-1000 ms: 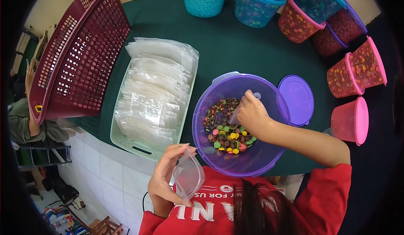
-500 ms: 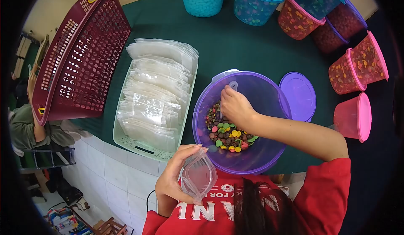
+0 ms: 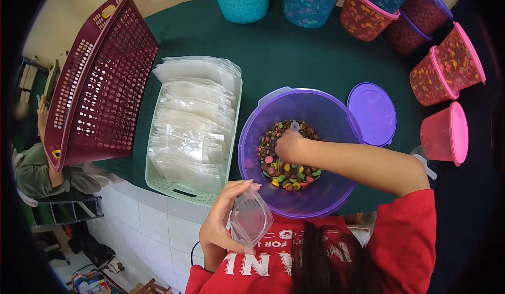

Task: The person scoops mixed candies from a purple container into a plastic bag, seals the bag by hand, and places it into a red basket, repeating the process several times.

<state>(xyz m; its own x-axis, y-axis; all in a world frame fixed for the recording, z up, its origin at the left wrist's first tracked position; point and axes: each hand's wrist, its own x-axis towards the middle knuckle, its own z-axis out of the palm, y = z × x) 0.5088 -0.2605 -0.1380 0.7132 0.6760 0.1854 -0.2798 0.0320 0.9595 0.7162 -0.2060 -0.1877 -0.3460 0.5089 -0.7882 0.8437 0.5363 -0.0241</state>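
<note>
My left hand grips a clear plastic pouch by its sides, with the pouch mouth spread apart just in front of my red shirt. Inside a big purple tub, my right hand is closed around a translucent utensil handle; the utensil's lower end is hidden by the hand and the sweets. Mixed colourful candies, green, yellow, pink and brown, cover part of the tub's bottom. The pouch is near the tub's front left rim.
A pale green tray packed with clear pouches lies left of the tub, beside a maroon basket. A purple lid, a clear scoop and a pink container are on the right. Filled tubs line the back. Another person's sleeve shows far left.
My right hand has gone lower into the candies, and the handle has shifted with it. My left hand keeps the pouch in nearly the same place. The view has shifted slightly.
</note>
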